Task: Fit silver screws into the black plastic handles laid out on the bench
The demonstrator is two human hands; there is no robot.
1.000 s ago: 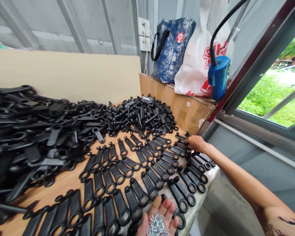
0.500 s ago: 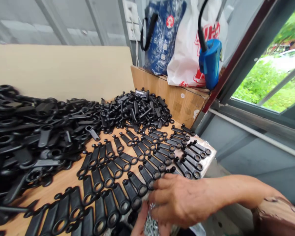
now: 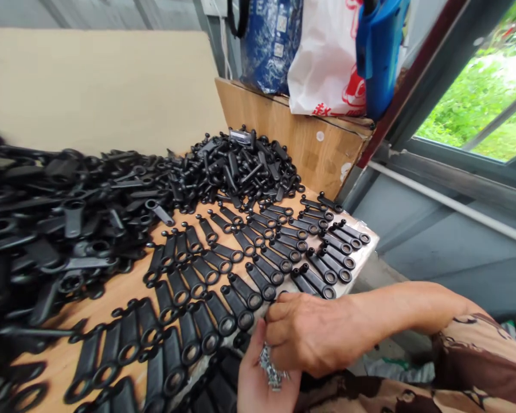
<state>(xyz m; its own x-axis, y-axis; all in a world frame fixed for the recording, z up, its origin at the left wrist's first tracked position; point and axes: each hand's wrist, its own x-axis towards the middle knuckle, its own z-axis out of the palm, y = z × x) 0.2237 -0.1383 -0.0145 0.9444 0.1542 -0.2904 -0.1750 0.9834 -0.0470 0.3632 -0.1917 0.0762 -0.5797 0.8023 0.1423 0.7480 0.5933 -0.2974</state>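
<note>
My left hand (image 3: 258,381) is cupped at the bottom centre, holding a heap of small silvery metal pieces (image 3: 272,367). Over it lies my right hand (image 3: 312,332), its fingers curled down at the heap; whatever is between its fingertips is hidden. Rows of black plastic arms with ring ends (image 3: 215,315) lie on the wooden table (image 3: 133,312) just beyond both hands. More black arms lie close to the table's front edge, partly covered by my hands.
A big pile of black parts (image 3: 73,218) fills the left, with a smaller pile (image 3: 241,169) at the back. Beyond stand a wooden board (image 3: 327,149), a blue bag (image 3: 269,51), a white bag (image 3: 318,69) and a blue device (image 3: 380,57). A window is at right.
The view has tilted downward, so the bags sit higher in the picture. My right hand's fingers are drawn in more over the metal pieces, and more of my left palm shows.
</note>
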